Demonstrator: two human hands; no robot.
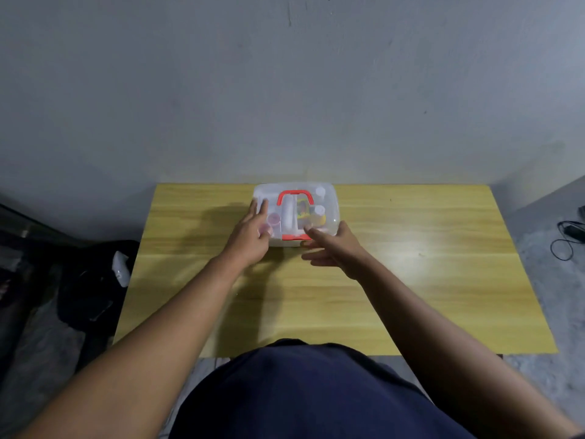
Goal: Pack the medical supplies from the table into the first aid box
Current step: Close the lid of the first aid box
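Milky, see-through plastic first aid box (330, 198) with a bright red handle (295, 194) and a red latch (296, 237). Through its lid show pink-capped jars (274, 218), yellow packaging (303, 212) and white bottle caps (319, 210). The table (411, 280) is yellow-green with pale wood-grain streaks. The wall (285, 90) is plain grey with faint darker marks, the floor (554, 280) mottled grey. Navy blue clothing (300, 397) fills the bottom edge; a black bag (91, 296) at left, a black cable (563, 245) at right
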